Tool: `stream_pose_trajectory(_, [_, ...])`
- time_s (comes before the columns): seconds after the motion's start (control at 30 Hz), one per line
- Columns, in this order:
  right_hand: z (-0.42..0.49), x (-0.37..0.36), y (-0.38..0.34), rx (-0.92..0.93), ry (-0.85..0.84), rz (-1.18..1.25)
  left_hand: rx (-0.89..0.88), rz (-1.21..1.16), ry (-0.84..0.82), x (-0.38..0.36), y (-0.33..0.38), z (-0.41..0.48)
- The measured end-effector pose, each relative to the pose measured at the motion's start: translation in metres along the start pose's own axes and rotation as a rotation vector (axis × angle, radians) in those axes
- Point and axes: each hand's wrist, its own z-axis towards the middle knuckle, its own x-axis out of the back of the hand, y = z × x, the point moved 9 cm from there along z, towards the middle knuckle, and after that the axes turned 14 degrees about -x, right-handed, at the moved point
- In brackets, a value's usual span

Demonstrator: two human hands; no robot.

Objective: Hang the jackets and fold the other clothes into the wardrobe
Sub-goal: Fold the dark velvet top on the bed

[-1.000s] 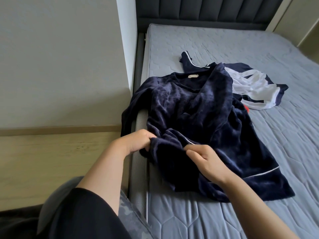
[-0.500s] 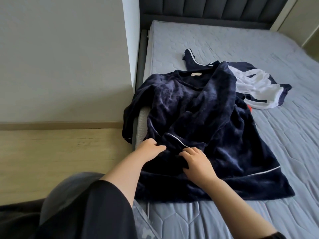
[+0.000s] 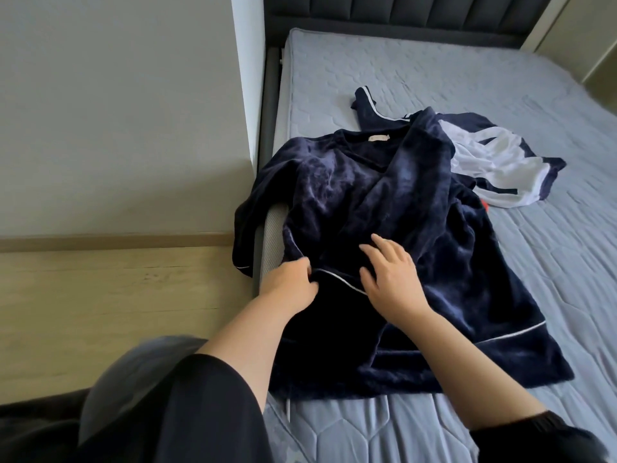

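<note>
Left hand (image 3: 287, 285) pinching the white-piped edge of a navy velvet top (image 3: 384, 235), fingers closed on the fabric. Right hand (image 3: 392, 282) spread flat, pressing down just beside it. Top lying across the bed (image 3: 500, 95), one sleeve over the edge. White and navy garment (image 3: 494, 165) behind, partly tucked under.

A grey quilted mattress (image 3: 417, 88) lies against a dark padded headboard (image 3: 384, 11). Left of the bed, wood-look floor (image 3: 100, 295) meets a pale wall (image 3: 117, 111).
</note>
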Motion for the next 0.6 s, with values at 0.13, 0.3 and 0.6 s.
stream_pose_trajectory(0.13, [-0.008,-0.047,0.036,-0.062,-0.324,-0.028,0.161,0.073,-0.202,-0.017,-0.014,-0.003])
stream_pose_trajectory(0.3, [-0.005,-0.021,0.033,-0.127,-0.099,0.065,0.160,0.073,0.027,0.002,-0.004,0.012])
stream_pose_trajectory(0.6, [0.084,-0.027,-0.004,-0.355,-0.020,0.022,0.124,0.081,-0.042,-0.039,-0.028,0.032])
